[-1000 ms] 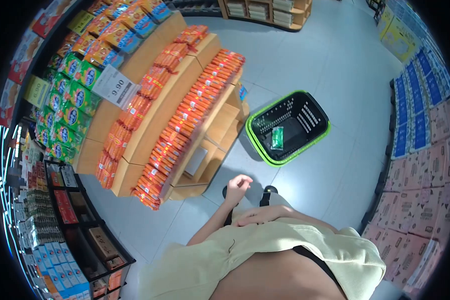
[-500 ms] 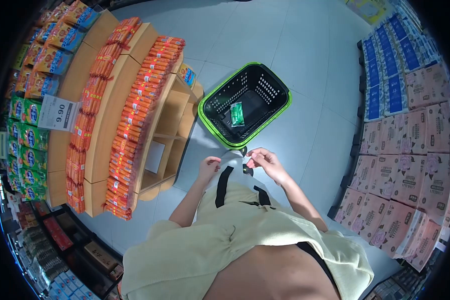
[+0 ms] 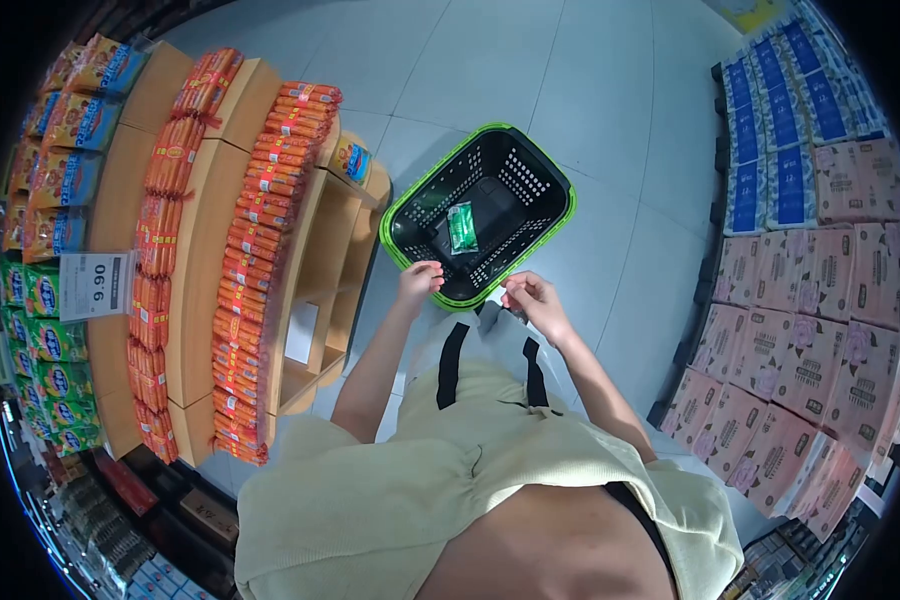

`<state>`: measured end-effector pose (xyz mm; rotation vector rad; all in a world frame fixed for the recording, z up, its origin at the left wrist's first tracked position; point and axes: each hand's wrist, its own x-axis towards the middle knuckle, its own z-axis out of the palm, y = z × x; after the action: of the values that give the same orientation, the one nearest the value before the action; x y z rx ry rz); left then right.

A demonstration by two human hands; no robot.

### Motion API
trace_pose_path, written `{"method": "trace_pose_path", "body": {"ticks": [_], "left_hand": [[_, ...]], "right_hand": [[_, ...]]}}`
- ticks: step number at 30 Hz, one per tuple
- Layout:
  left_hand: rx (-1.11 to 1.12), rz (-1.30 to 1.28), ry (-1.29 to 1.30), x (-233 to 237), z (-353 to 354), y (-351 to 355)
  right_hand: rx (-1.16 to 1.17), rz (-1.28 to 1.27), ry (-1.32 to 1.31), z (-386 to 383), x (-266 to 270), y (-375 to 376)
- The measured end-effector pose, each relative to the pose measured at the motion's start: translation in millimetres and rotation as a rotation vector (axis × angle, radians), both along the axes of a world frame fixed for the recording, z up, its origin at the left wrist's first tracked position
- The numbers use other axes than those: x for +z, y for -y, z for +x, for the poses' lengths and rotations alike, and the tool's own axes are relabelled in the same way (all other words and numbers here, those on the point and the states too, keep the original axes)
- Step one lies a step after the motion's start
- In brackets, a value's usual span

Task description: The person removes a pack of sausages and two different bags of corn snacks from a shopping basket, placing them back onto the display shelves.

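A black shopping basket (image 3: pixel 410 228) with a bright green rim stands just ahead of my legs, holding one green packet (image 3: pixel 463 228). My left hand (image 3: pixel 421 284) appears over the rim's near left corner, its fingers loosely curled with nothing visible in them. Close to the near right side of the rim is my right hand (image 3: pixel 535 304), fingers bent inward and thumb near the fingertips; I see no item there. Whether either hand touches the rim cannot be made out from above.
On the left, a wooden stepped shelf (image 3: pixel 192 300) carries rows of orange-red sausage packs (image 3: pixel 260 250) and green snack bags (image 3: pixel 65 350), with a price card (image 3: pixel 95 285). Pink tissue packs (image 3: pixel 780 370) and blue-white packs (image 3: pixel 770 120) are stacked on the right. Grey tiled floor (image 3: pixel 610 240) lies between.
Both hands have moved forward, the left one now overlapping the basket's near edge in view. The basket appears slightly further left, and the shelves have shifted with the camera.
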<state>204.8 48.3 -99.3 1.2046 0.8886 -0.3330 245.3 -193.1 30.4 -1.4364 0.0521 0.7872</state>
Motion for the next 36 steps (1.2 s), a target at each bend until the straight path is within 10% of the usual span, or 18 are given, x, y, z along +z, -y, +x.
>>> {"method": "trace_pose_path", "body": {"ticks": [12,21,30,36], "left_hand": [[0.357,-0.411,-0.168,-71,-33,77],[0.428,-0.259,-0.142,-149,3,105],[0.436,0.042,-0.171,-348,79,77],[-0.086,0.643,-0.396,-490,94,43]], "right_hand": [[0.156,-0.066,0.055,48,-59,85],[0.177,-0.164,0.09,93,-122,99],[0.395,-0.602,0.861,162,-320,23],[0.59,-0.858,1.06,152,-377,19]]}}
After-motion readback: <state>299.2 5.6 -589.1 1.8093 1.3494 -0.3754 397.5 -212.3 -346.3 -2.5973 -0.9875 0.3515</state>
